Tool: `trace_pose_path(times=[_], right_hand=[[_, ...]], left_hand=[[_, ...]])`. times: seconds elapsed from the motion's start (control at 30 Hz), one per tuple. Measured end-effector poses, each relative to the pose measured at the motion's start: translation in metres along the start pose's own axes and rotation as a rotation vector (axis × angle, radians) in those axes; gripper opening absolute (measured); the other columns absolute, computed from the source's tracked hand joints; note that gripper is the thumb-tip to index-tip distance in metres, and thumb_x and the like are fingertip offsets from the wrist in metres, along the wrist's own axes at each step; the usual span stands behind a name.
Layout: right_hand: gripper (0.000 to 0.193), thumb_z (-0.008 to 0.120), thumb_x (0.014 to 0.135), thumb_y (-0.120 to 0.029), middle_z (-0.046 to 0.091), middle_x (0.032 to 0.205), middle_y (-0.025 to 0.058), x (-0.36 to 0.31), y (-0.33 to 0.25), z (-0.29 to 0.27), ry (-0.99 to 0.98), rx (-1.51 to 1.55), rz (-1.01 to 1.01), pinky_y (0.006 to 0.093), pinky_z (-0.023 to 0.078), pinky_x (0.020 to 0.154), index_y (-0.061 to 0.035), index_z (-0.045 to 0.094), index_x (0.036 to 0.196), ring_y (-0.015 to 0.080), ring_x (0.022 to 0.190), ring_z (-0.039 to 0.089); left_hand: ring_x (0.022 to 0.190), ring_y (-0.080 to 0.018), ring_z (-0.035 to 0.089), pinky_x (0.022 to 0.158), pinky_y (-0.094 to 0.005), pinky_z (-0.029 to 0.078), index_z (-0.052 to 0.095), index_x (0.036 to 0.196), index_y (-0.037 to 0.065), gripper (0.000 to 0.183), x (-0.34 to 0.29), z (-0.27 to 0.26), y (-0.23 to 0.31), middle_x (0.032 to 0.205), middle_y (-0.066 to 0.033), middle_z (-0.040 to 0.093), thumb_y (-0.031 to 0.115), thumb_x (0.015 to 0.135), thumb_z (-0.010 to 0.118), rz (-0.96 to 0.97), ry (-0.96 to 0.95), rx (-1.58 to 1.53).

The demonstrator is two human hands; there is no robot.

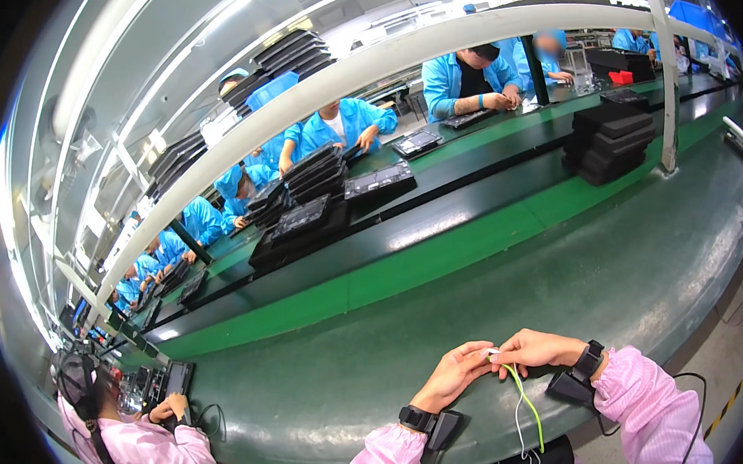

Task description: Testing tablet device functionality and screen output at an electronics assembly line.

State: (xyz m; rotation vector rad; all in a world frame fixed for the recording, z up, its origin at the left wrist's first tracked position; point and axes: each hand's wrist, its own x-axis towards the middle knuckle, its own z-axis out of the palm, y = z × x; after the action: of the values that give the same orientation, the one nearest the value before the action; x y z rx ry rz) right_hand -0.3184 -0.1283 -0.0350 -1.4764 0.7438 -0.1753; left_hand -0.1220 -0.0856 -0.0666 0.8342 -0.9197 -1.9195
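Note:
My left hand [456,375] and my right hand [540,349] meet above the near edge of the green workbench [363,376]. Fingertips of both hands pinch the small white end of a thin cable [533,408]. From there a yellow-green strand and a white strand hang down past the bench edge towards my lap, where the white one loops. What exactly the white end is stays too small and covered to tell. Each wrist carries a black strap with a dark box, below pink sleeves.
Beyond the bench runs a conveyor [440,228] with stacked black foam trays [611,140] and flat devices [380,181]. A white rail [357,48] crosses above it. Co-workers in blue sit opposite; a person in pink [142,439] works at my left. A black cord [701,414] hangs by my right sleeve.

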Motion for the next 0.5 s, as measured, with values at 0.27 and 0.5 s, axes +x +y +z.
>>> trace_pose_path(times=[0.27,0.5], right_hand=[[0.033,0.050,0.089,-0.030,0.064,0.075,0.0024,-0.0013,-0.0026,0.0016,0.001,-0.011,0.020,0.0188,0.041,0.050,-0.0015,0.065,0.092,0.0059,0.054,0.050],[0.032,0.050,0.089,-0.029,0.064,0.076,0.0027,-0.0004,-0.0015,0.0019,0.000,0.009,0.015,0.0188,0.042,0.049,-0.0013,0.065,0.092,0.0060,0.054,0.051]], left_hand=[[0.101,-0.0192,0.054,0.093,-0.0319,0.042,0.049,0.111,-0.003,0.026,-0.0017,-0.0006,-0.0006,0.109,-0.0130,0.056,0.012,0.089,0.050,0.006,-0.005,-0.021],[0.101,-0.0192,0.054,0.093,-0.0321,0.042,0.049,0.110,-0.003,0.026,-0.0022,-0.0001,0.0004,0.109,-0.0134,0.056,0.012,0.089,0.050,0.000,0.006,-0.024]])
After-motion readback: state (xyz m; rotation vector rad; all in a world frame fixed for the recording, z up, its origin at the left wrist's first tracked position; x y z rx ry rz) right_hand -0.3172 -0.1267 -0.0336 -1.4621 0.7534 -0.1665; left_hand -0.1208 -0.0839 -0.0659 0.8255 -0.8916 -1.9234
